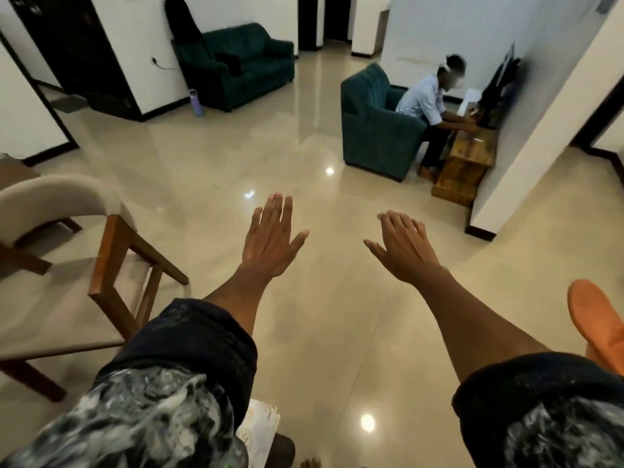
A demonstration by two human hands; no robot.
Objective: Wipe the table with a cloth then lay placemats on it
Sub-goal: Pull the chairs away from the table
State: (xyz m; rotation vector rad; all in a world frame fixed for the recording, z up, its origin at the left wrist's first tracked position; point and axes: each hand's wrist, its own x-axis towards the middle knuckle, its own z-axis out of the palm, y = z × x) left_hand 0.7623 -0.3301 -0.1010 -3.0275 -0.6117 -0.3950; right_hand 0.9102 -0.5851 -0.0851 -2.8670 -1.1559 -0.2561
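My left hand (273,238) and my right hand (403,244) are both stretched out in front of me above the shiny tiled floor, palms down, fingers spread, holding nothing. A corner of a brown table (13,172) shows at the far left edge. An orange cloth-like thing (597,324) pokes in at the right edge beside my right forearm. No placemats can be made out.
A wooden dining chair (67,265) with a beige seat stands at my left. A person sits in a green armchair (374,133) at a low wooden cabinet (467,163) on the right. A green sofa (236,65) and a purple bottle (196,103) are by the far wall.
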